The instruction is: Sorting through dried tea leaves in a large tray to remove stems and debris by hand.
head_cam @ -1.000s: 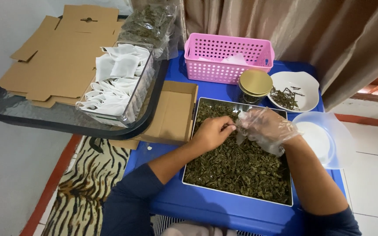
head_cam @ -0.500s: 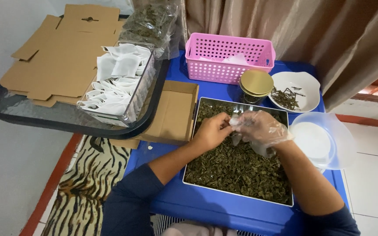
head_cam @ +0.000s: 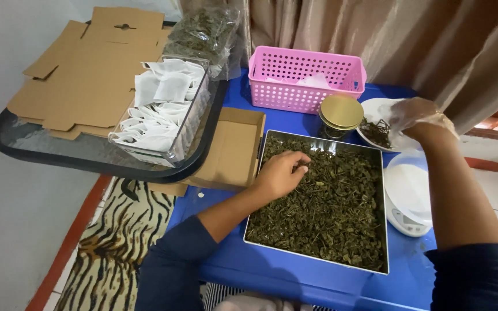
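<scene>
Dried leaves (head_cam: 318, 213) fill the metal tray (head_cam: 317, 260) at the desk's (head_cam: 295, 282) centre. My bare left hand (head_cam: 280, 173) pinches bits there; my gloved right hand (head_cam: 415, 115), loosely curled, hovers over the white dish (head_cam: 376, 109) at one o'clock, apparently dropping stems.

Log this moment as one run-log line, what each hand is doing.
left hand: bare, fingertips in dried leaves of metal tray | right hand: clear glove, over white dish of stems | gold-lidded jar: beside dish
</scene>
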